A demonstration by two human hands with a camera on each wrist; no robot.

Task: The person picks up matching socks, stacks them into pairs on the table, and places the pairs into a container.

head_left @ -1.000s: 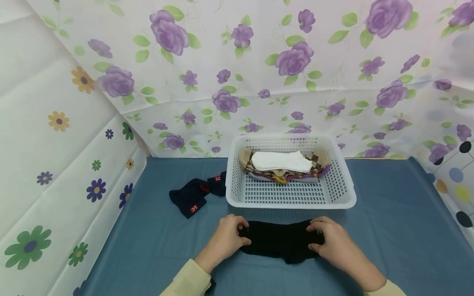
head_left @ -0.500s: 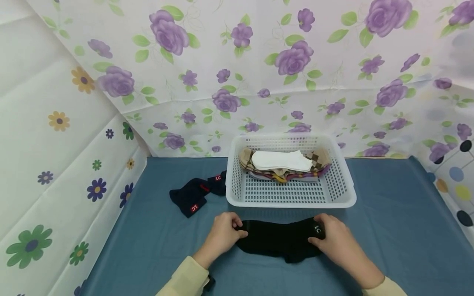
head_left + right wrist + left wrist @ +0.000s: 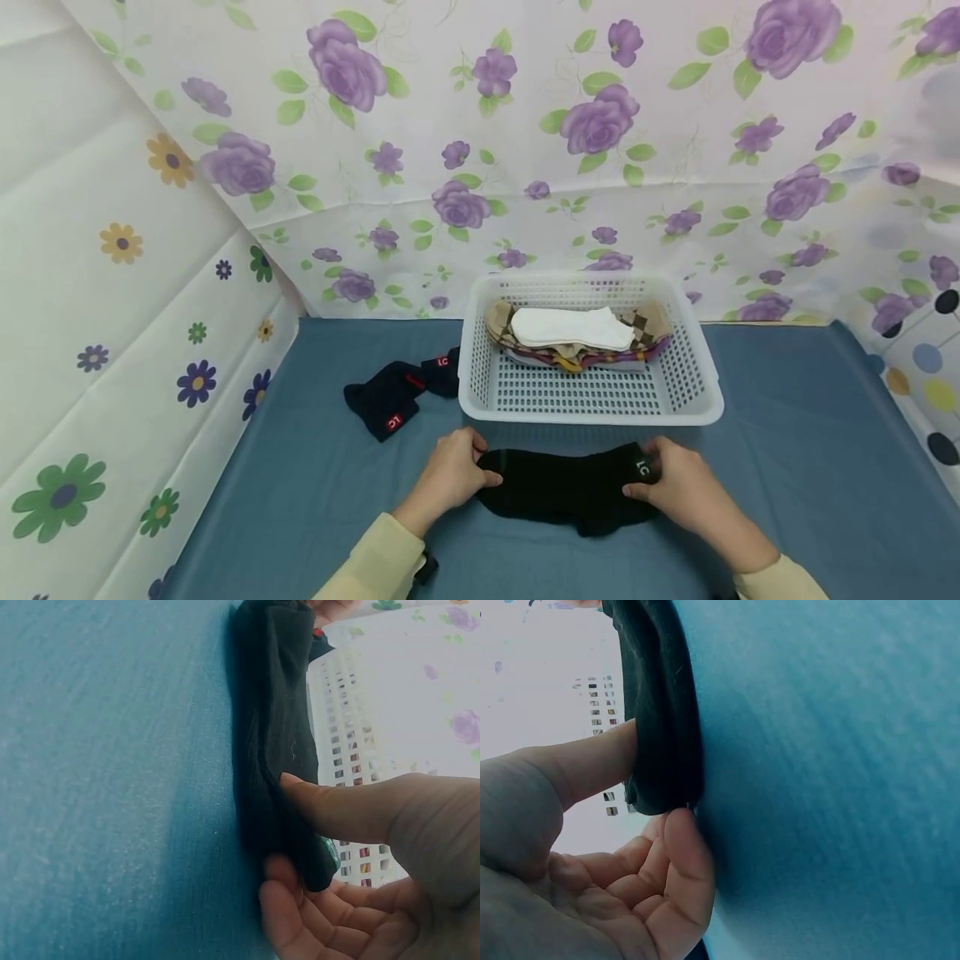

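A black pair of socks (image 3: 562,487) lies sideways on the blue cloth, with a white "LC" mark near the cuff on its right. The left hand (image 3: 452,471) holds the left end; in the left wrist view its thumb lies on top of the socks (image 3: 660,712) and the curled fingers (image 3: 686,862) are at the end's lower edge. At the cuff is the right hand (image 3: 678,483), pinching it. The right wrist view shows that thumb pressing on the dark fabric (image 3: 274,735) while the fingertips (image 3: 283,904) reach under the edge.
A white perforated basket (image 3: 592,414) stands just behind the socks, with folded patterned socks (image 3: 652,325) and a white pair (image 3: 570,327) on top. Navy socks with red labels (image 3: 382,396) lie left of the basket. Floral sheets (image 3: 480,208) form the back and side walls.
The left hand has shifted slightly left along its end of the socks. On the right, the hand has moved a little outward, uncovering the white "LC" mark. The basket stays put.
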